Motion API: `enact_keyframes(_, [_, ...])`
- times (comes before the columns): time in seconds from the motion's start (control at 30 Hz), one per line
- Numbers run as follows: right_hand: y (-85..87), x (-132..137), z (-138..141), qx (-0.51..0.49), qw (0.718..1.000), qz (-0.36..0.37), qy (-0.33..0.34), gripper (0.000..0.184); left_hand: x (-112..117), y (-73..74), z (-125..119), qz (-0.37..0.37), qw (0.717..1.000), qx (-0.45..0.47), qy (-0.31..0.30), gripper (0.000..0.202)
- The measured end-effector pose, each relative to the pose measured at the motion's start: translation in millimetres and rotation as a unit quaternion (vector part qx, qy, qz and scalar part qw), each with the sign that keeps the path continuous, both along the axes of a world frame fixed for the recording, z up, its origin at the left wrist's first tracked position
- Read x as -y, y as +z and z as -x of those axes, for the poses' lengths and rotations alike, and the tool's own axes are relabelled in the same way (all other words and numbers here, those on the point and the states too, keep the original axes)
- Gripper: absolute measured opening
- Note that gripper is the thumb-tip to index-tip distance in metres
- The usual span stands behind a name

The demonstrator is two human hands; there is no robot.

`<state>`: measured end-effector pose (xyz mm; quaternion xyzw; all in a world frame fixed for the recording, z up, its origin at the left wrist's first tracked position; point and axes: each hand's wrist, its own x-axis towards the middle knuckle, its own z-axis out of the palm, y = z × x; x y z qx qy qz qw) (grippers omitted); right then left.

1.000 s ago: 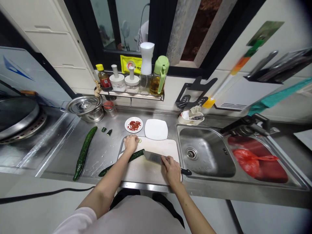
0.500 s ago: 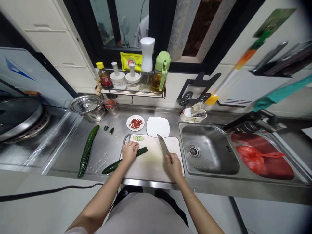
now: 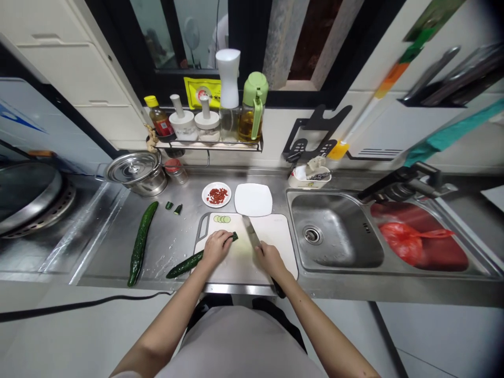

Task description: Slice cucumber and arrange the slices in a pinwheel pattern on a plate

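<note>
A white cutting board lies on the steel counter before me. My left hand presses down on a cucumber that lies slantwise across the board's left edge, its cut end poking out past my fingers. My right hand is closed round the handle of a knife, whose blade points away from me just right of the cucumber's cut end. Three thin cucumber slices lie at the board's far edge.
A whole cucumber and two cut ends lie left of the board. Behind it sit a small dish of red bits and a white plate. A sink is right, a lidded pot far left.
My left hand left the slices at the board's far edge and came down on the cucumber, sliding toward its cut end. The knife swung from flat to pointing away, close beside the cucumber.
</note>
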<state>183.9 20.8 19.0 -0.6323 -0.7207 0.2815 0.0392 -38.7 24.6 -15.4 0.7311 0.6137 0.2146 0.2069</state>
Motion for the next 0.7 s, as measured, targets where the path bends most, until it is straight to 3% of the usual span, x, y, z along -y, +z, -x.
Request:
enact_keyframes(0.37, [12.7,4,25,0.025,0.999,0.027,0.025,0.019,-4,-7.1,-2,-0.018,1.0,0.006,-0.023,0.027])
enact_keyframes(0.7, [16.9,7,34,0.021,0.997,0.064,0.041,0.029,-3,-15.4,0,-0.055,0.998,0.001,-0.043,0.028])
